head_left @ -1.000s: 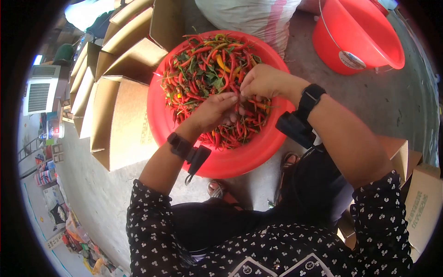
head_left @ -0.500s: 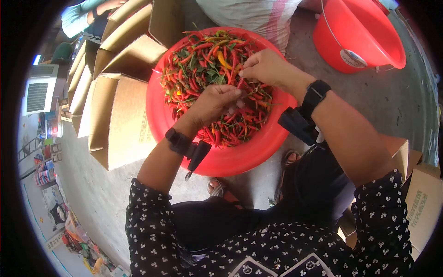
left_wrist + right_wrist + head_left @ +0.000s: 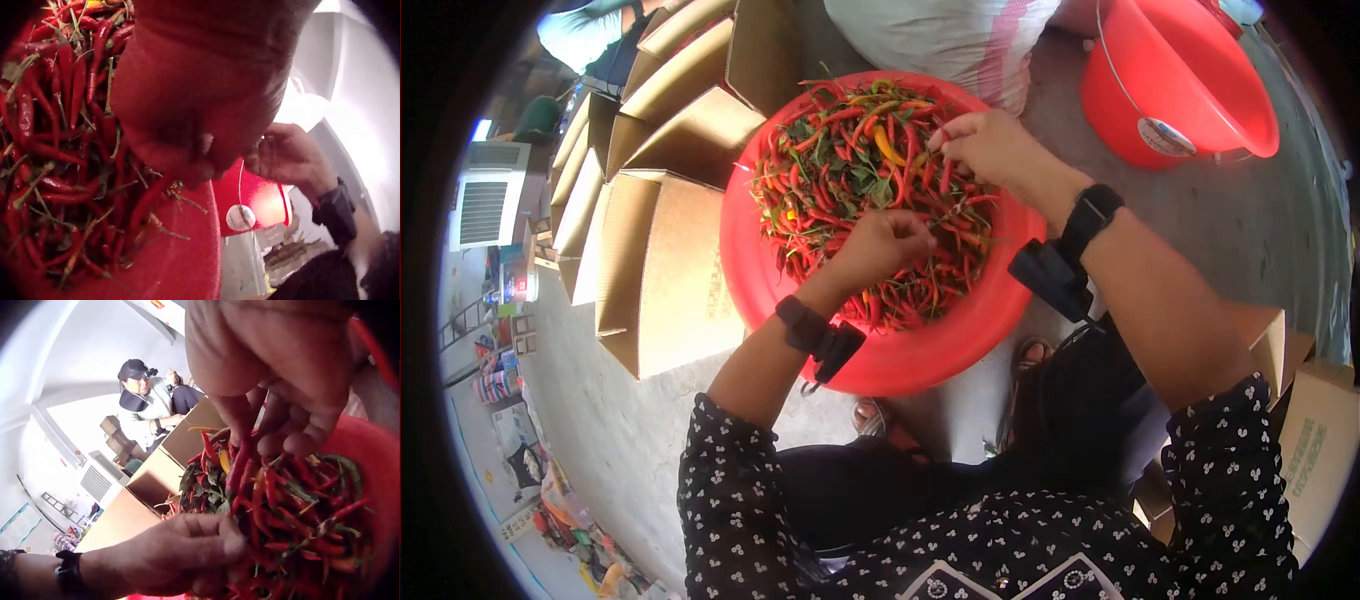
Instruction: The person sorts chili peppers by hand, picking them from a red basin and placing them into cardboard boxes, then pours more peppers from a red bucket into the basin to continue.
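At the centre of the head view, slender red chillies (image 3: 910,300), too many to be counted, are heaped inside one wide red plastic basin (image 3: 900,372). Above them, two hands are held apart: by the right hand (image 3: 997,155), one red chilli (image 3: 239,475) is pinched; the left hand (image 3: 880,247) is curled, its contents indiscernible. One red plastic bucket (image 3: 1130,115) is seen at upper right.

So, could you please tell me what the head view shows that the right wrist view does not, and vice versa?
Only the head view shows the wearer's sandals. Only the right wrist view shows a black cap on another person. Both show chilies, the red basin, cardboard boxes, the left hand and the right hand.
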